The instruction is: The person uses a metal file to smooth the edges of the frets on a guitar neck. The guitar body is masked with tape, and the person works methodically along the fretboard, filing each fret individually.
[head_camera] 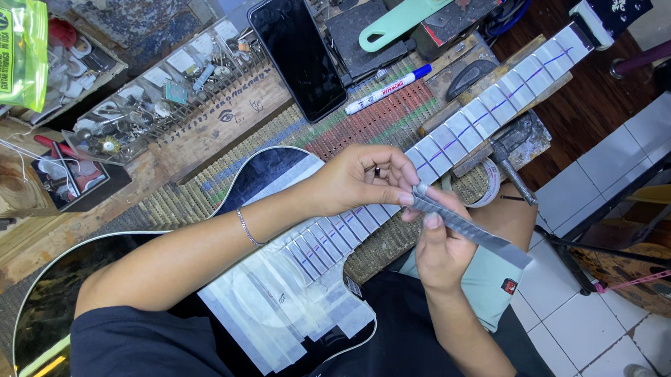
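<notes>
both hands, left hand [363,181] and right hand [441,245], pinch a grey strip [469,229] above the guitar [266,173]; its neck [480,108] is already taped between frets, purple marks showing, hammer [512,157] idle nearby.

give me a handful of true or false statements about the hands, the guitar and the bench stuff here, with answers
1. Both hands hold one grey strip. True: the left hand and right hand pinch the grey strip.
2. The guitar neck is bare wood. False: the guitar neck is covered in pale tape pieces.
3. A dark phone lies on the bench. True: the phone lies screen up.
4. The marker is in the right hand. False: the marker lies on the bench.
5. The left wrist is bare. False: it wears a bracelet.
</notes>
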